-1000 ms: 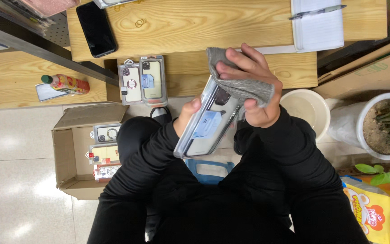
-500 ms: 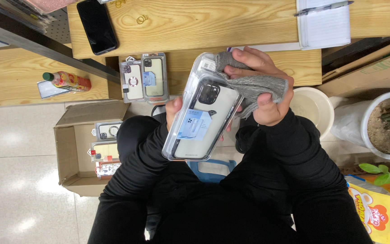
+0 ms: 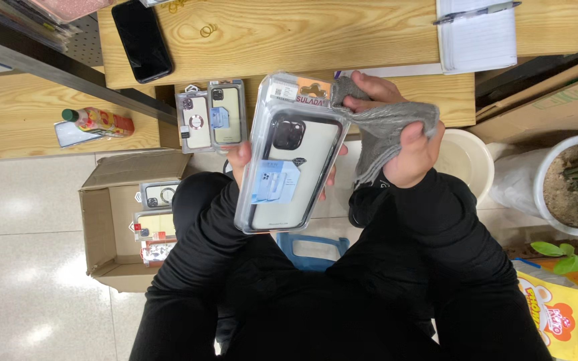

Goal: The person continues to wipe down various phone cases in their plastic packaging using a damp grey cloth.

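1. While the left hand (image 3: 242, 160) cups the clear phone-case pack (image 3: 292, 157) from behind at chest height, the right hand (image 3: 406, 137) is closed on a grey cloth (image 3: 386, 130).
2. Pack prob. light, stiff, slick plastic; best gripped by the edges.
3. More packs sit in the cardboard box (image 3: 98, 220), left.

Left hand (image 3: 243, 160) supports a clear-boxed phone case (image 3: 294, 155) from behind. Right hand (image 3: 406, 137) grips a grey cloth (image 3: 382, 130) against the box's upper right corner.
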